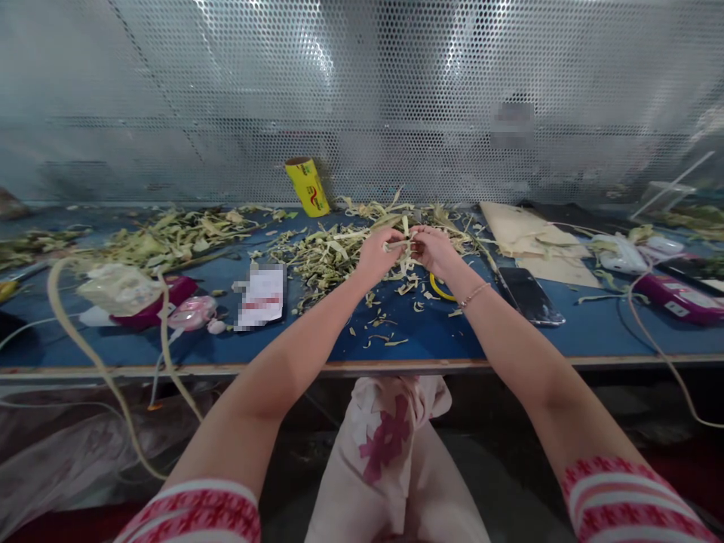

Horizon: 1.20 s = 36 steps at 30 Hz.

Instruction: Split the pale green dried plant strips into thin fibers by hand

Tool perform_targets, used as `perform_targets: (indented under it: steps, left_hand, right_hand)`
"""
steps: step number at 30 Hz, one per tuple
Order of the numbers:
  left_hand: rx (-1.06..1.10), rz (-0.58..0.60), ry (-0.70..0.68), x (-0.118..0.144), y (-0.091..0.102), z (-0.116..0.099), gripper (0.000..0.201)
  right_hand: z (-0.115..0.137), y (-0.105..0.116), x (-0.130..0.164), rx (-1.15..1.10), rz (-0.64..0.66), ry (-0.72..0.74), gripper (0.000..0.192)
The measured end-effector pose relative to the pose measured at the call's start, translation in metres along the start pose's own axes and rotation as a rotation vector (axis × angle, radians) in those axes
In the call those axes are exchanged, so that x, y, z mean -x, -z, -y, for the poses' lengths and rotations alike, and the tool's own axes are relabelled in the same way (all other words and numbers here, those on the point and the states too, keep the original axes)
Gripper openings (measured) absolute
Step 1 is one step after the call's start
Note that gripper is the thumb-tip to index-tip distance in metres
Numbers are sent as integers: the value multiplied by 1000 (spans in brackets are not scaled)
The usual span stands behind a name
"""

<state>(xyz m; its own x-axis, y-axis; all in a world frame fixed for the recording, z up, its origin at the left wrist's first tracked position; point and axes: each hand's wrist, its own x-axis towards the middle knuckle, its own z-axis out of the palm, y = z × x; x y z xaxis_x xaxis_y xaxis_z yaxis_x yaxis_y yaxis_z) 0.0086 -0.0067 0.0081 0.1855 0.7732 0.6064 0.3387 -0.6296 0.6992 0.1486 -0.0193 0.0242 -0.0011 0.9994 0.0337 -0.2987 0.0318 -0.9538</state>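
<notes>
Both of my hands meet above the middle of the blue table [430, 332]. My left hand [378, 253] and my right hand [434, 249] pinch the same pale green strip of plant stalk [405, 243], which hangs down between them. The fingers hide how the strip is gripped. Under and behind the hands lies a heap of pale green peelings [333, 253], with loose scraps [390, 317] scattered toward the near edge. A thin bracelet sits on my right wrist.
A yellow roll [308, 186] leans at the perforated metal back wall. A phone [530, 295] lies right of my hands, beside brown cardboard [526, 230]. A printed card [261, 296], pink items [191, 311] and a bag [118, 288] lie left. Cables trail over the near edge.
</notes>
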Motion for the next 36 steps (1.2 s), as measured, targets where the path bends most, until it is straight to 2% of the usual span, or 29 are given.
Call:
perform_targets:
  steps: [1, 4, 9, 13, 17, 24, 29, 36]
  left_hand:
    - [3, 14, 14, 1, 0, -1, 2]
    - [28, 28, 29, 3, -1, -3, 3]
    - [162, 10, 37, 5, -1, -2, 18]
    - [393, -3, 168, 2, 1, 4, 23]
    - [583, 62, 294, -4, -2, 12, 31]
    - [628, 80, 322, -3, -4, 15, 29]
    - [653, 86, 300, -4, -4, 12, 31]
    - [748, 72, 292, -2, -7, 7, 26]
  right_hand:
    - [0, 0, 0, 0, -1, 1, 12]
    - [0, 1, -1, 2, -6, 5, 11]
    - [-1, 1, -2, 38, -22, 27, 11]
    - [-3, 0, -3, 94, -5, 64, 11]
    - [-7, -1, -4, 190, 12, 100, 12]
    - [-8, 1, -5, 231, 26, 174, 9]
    - [-4, 0, -1, 171, 7, 135, 13]
    - [2, -1, 2, -16, 50, -7, 11]
